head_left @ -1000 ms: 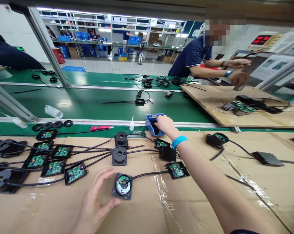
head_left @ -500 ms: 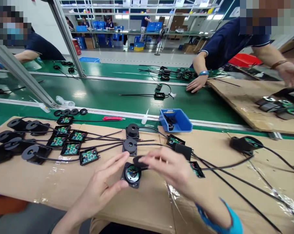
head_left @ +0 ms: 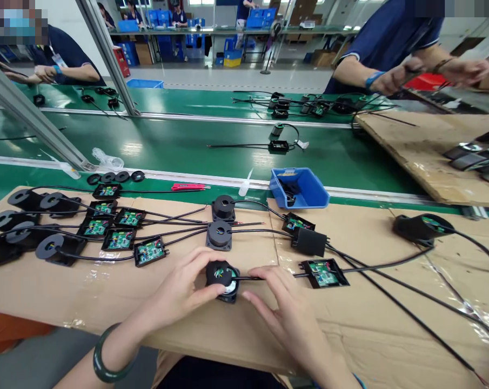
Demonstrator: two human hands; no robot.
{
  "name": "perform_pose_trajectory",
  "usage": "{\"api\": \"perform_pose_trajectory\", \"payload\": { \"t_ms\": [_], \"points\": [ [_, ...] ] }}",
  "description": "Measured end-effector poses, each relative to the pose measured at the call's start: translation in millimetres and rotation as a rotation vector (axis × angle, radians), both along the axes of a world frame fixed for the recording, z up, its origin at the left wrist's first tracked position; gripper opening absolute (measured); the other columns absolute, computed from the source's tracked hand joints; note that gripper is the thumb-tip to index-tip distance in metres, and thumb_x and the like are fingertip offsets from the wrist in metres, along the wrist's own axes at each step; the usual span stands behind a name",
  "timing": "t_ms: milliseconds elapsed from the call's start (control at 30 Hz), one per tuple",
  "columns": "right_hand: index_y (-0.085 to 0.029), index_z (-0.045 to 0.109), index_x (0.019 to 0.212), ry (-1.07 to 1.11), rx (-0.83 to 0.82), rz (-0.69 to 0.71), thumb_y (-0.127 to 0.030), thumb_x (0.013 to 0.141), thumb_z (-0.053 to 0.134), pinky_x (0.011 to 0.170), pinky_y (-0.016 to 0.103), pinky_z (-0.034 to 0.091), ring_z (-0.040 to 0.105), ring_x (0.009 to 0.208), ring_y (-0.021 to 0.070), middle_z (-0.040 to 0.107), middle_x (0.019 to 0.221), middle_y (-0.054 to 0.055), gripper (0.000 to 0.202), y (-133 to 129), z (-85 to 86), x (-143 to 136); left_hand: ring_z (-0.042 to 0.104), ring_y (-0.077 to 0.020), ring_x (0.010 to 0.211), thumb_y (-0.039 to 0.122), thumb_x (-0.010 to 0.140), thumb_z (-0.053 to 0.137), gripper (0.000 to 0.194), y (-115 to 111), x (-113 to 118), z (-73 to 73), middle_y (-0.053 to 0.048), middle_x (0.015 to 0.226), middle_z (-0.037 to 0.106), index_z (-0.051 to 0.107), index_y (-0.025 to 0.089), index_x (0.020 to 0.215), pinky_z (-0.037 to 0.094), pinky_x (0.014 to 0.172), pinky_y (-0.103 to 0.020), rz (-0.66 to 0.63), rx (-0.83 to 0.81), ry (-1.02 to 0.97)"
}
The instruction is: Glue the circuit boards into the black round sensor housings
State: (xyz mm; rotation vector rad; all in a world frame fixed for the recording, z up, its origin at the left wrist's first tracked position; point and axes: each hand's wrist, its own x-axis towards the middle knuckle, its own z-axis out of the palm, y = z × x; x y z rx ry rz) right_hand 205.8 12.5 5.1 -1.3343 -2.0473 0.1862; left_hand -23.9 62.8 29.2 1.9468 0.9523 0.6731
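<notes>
On the cardboard at the front sits a black round housing [head_left: 230,292] with a white and green inside, partly covered by a black disc [head_left: 219,273]. My left hand [head_left: 187,281] has its thumb and fingers closed round the disc at the housing's left side. My right hand [head_left: 279,297] is just right of the housing, thumb and fingers apart, fingertips beside the black cable [head_left: 250,278]. That cable runs right to an open black box with a green circuit board [head_left: 326,273]. Two more round housings [head_left: 219,234] stand just behind.
Several housings and open circuit boxes [head_left: 150,250] lie at the left. A blue bin [head_left: 299,189], a red cutter [head_left: 188,187] and a white nozzle [head_left: 246,183] are behind. Another housing [head_left: 420,229] lies right. Two co-workers are across the green bench [head_left: 167,143].
The disc has moved left over the housing, and my left hand has closed on it. My right hand has let go of the disc and opened beside the cable.
</notes>
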Motion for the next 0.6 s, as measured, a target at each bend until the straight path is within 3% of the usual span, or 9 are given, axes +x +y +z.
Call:
{"api": "perform_pose_trajectory", "payload": {
  "t_ms": [167,267,433,600],
  "points": [
    [-0.017,0.059,0.102,0.035,0.049,-0.108,-0.035,0.095,0.061,0.073,0.033,0.051,0.061,0.083,0.0201,0.064,0.091,0.007,0.019,-17.1,-9.4,-11.9,0.063,-0.0186,0.103,0.028,0.092,0.066,0.031,-13.2,0.9,-9.2,-0.005,0.114,0.061,0.057,0.026,0.121,0.056,0.077,-0.025,0.062,-0.033,-0.006],
    [-0.017,0.061,0.1,0.06,0.082,-0.125,-0.027,0.094,0.063,0.073,0.032,0.049,0.058,0.083,0.0189,0.062,0.09,0.007,0.012,-19.7,-14.5,-14.2,0.065,-0.0177,0.099,0.027,0.091,0.067,0.033,-20.6,0.9,-8.4,-0.004,0.111,0.063,0.055,0.026,0.122,0.057,0.08,-0.026,0.075,-0.012,0.008],
    [-0.016,0.062,0.1,0.088,0.084,-0.105,-0.023,0.092,0.066,0.074,0.033,0.048,0.059,0.083,0.0187,0.063,0.09,0.007,0.011,-18.2,-14.1,-11.8,0.063,-0.0212,0.11,0.021,0.092,0.066,0.028,-18.3,3.5,-4.3,-0.009,0.118,0.066,0.058,0.021,0.119,0.055,0.094,-0.033,0.019,0.274,0.03],
    [-0.016,0.063,0.1,0.104,0.07,-0.096,-0.022,0.092,0.065,0.072,0.034,0.049,0.06,0.082,0.0187,0.064,0.089,0.007,0.01,-17.1,-11.5,-10.2,0.064,-0.0224,0.107,0.019,0.095,0.061,0.013,-12.3,9.2,-0.8,-0.013,0.121,0.067,0.065,0.016,0.107,0.059,0.092,-0.035,-0.066,0.467,0.066]
  ]
}}
